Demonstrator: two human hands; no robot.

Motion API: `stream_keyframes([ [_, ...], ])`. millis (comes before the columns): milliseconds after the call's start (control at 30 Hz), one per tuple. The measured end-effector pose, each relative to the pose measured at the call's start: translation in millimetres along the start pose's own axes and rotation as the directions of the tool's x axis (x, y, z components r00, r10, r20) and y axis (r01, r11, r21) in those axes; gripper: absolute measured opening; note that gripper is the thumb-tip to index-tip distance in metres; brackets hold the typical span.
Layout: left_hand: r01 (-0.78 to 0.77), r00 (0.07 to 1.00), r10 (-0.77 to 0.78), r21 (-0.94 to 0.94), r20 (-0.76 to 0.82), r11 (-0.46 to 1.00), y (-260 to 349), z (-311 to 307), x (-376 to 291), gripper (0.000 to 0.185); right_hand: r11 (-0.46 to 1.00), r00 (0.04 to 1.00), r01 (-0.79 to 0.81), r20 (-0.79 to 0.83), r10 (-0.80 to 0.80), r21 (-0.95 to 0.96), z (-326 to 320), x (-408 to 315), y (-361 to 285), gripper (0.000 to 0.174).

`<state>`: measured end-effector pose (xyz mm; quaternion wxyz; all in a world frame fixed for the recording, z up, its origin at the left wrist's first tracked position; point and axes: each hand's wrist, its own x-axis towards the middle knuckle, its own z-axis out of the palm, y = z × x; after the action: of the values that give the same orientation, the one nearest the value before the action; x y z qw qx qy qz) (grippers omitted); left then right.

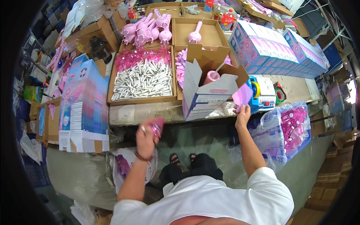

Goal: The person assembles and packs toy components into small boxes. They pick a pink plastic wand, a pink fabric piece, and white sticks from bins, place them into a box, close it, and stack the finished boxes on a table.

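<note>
My left hand (144,142), blurred by motion, grips a shiny magenta packet (157,126) in front of the table edge. A small white tip shows between its fingers, perhaps one of the white tubes. Between finger and thumb of my right hand (243,114) is a thin pink-purple piece (243,95), held at the right side of an open printed carton (211,99). The carton stands upright with its flaps raised, and a pink cylindrical part (211,76) with a pale stick shows inside. Left of it, a cardboard tray (140,101) holds many white tubes (143,80) and magenta packets (140,57).
Pink toy bodies (146,31) fill a tray behind. Closed printed boxes (253,47) are stacked at right, near a tape dispenser (255,90) and a digital scale (267,91). Flattened cartons (84,107) stand left. A lined blue crate holds magenta bottles (292,126).
</note>
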<state>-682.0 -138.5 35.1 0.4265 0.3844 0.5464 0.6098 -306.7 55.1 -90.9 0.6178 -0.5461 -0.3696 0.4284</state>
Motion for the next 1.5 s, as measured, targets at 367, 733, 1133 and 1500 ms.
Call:
stream_keyframes([
  [367,-0.786,0.618,0.406,0.521,0.673,0.334,223,120,123,0.034,0.991,0.992,-0.095,-0.076,0.102,0.097,-67,-20,-60,0.021],
  [733,-0.512,0.816,0.215,0.499,0.536,0.699,215,167,148,0.024,0.983,0.951,0.144,0.259,-0.169,0.114,-15,115,-145,0.028],
  [1133,-0.67,0.742,0.573,0.358,0.348,0.65,179,119,137,0.077,0.835,0.759,0.383,0.381,-0.529,0.396,43,124,-279,0.031],
  [1500,-0.553,0.802,0.453,0.199,0.388,0.809,75,120,132,0.087,0.761,0.28,0.648,0.933,-0.224,-0.012,127,25,-363,0.023],
])
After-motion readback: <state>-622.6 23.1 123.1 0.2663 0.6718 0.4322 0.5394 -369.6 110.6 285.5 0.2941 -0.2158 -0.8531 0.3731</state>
